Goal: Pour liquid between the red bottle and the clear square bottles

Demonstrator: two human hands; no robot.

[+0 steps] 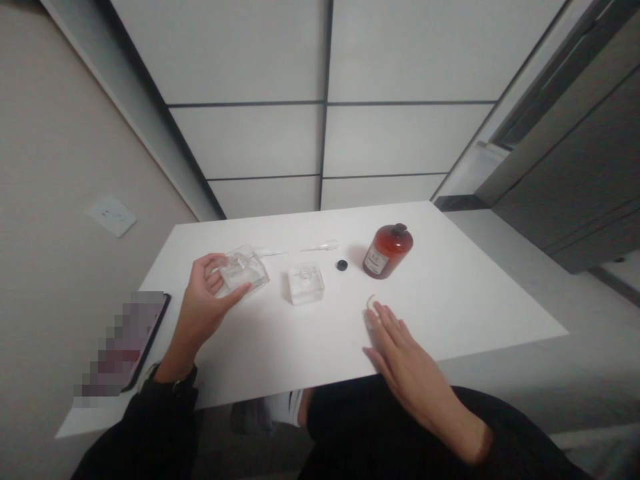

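Note:
My left hand [207, 293] grips a clear, square glass bottle [245, 270] by its side, tilted above the left part of the white table [280, 363]. Fingers stretched out, my right hand [400, 353] rests at the table's front edge. At its fingertips is a small, pale curved piece [371, 302]; I cannot make out what it is. A second clear square bottle [306, 287] stands mid-table between the hands. Behind it lies a clear plastic pipette [323, 246], and another thin pipette [273, 253] is partly hidden by the held bottle.
A large amber bottle [387, 252] with a white label and dark top stands at the back right. Beside it lies a small black cap [342, 265]. A dark-edged tablet or phone [125, 347], its screen blurred out, sits at the left edge. White panels [270, 140] rise behind.

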